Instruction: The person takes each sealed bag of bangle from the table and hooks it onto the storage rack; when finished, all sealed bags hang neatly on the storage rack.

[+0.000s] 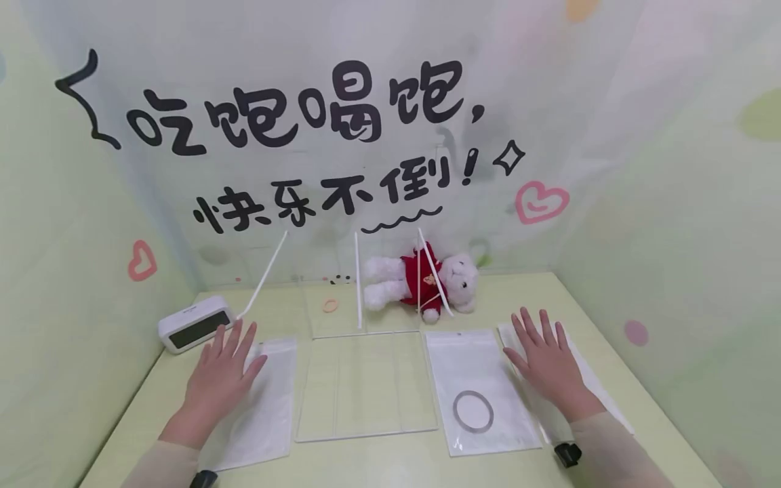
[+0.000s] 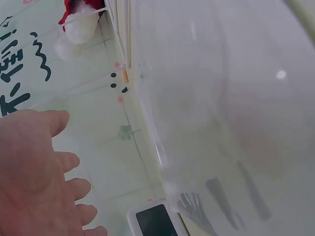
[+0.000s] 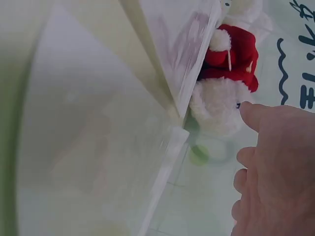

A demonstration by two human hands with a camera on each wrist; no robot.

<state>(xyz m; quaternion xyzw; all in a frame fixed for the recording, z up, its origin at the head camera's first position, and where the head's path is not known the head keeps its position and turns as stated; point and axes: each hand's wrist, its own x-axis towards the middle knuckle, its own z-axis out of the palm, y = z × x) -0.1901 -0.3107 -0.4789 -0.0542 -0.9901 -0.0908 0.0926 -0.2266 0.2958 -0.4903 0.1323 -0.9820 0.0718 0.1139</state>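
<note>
My left hand (image 1: 213, 390) is held with fingers spread over a white flat packet (image 1: 271, 400) on the left of the table, gripping nothing. Grey fork and knife shapes show on that packet in the left wrist view. My right hand (image 1: 546, 369) also has its fingers spread, over a white packet (image 1: 598, 386) at the far right, and holds nothing. Beside it lies another white packet (image 1: 482, 359), with a grey ring (image 1: 454, 412) on its face. Between the hands stands a clear plastic frame (image 1: 366, 379) with white slanting edge strips (image 1: 358, 281).
A white plush bear (image 1: 460, 281) in a red top lies on its side behind the clear frame. At the back left stands a white digital clock (image 1: 198, 325). A small orange ring (image 1: 330, 306) lies near the back wall. Printed cloth walls enclose the table.
</note>
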